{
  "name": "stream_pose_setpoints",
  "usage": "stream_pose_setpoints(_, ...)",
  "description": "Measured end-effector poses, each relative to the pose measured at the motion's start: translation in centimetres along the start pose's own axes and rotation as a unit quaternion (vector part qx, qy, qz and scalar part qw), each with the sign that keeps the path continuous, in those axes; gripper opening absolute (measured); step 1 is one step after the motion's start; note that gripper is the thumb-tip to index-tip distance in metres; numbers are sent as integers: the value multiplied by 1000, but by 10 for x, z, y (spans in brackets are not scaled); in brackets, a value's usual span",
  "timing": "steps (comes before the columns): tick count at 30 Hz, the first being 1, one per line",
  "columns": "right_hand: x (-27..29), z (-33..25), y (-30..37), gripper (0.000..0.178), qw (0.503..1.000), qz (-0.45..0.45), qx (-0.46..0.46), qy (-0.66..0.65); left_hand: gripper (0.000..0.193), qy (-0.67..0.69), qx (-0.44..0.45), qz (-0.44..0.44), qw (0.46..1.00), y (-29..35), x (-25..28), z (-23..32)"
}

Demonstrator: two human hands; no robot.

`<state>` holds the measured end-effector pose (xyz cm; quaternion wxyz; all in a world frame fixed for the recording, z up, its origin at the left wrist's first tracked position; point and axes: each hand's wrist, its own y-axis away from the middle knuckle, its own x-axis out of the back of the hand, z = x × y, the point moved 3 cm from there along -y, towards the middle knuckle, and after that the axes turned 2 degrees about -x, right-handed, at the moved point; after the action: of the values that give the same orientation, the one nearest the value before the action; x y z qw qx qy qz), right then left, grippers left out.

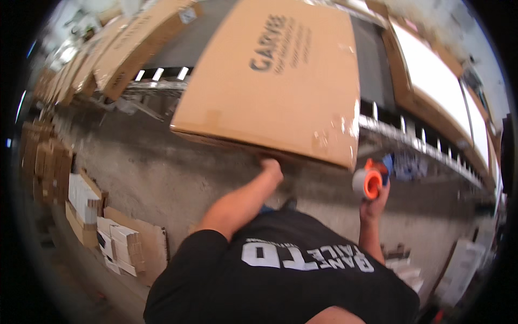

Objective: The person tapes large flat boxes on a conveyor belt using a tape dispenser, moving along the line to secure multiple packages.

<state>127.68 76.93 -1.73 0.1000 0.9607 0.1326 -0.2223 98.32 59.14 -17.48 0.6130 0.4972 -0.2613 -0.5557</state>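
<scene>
A large brown cardboard box (216,92) with dark printing lies on the conveyor, its near side overhanging the edge. Strips of clear tape shine at its right end. My left hand (273,169) is at the lower near edge of the box, around the middle. Its fingers are mostly hidden and slightly blurred, so whether it touches the box is unclear. In my right hand (379,198) is an orange and blue tape dispenser (371,183) with a roll of tape, held just off the box's near right corner.
The conveyor rail (415,143) runs left and right past the box. More cartons (121,51) lean in a row at the left. White-topped boxes (431,70) stand at the right. Flattened cardboard (145,245) and stacked cartons (46,167) sit on the concrete floor (156,167).
</scene>
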Motion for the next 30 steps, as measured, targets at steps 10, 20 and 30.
stream_pose_setpoints(10,-61,25,124,64,991,106,8,78,62,-415,-854,-257,179,127,43,179)
stream_pose_setpoints(20,-135,58,207,63,959,213,44,182,104,-662,-612,-427,76,116,-16,204)
stream_pose_setpoints(30,-82,189,182,48,908,-22,-176,379,132,-617,-587,-523,38,98,-28,206)
